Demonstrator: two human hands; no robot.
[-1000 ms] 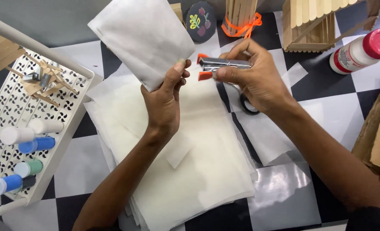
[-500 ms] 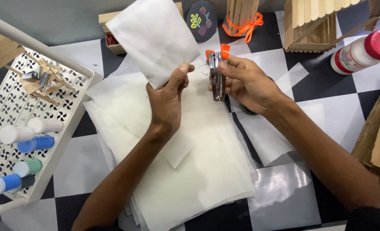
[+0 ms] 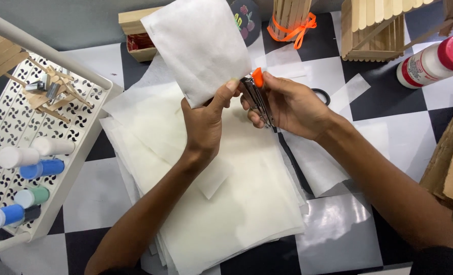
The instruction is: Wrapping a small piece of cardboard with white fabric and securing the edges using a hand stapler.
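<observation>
Folded white paper sheet (image 3: 198, 46) pinched upright in left hand (image 3: 204, 122), above the paper stack.
Four paint bottles (image 3: 30, 168) in white perforated tray (image 3: 2, 127) at left; one metal orange-tipped stapler (image 3: 257, 97) clenched in right hand (image 3: 292, 104), at the sheet's lower corner.

checkered black-white tabletop (image 3: 374, 102) | white perforated rack (image 3: 12, 127) | grey wall (image 3: 58, 25)
</observation>
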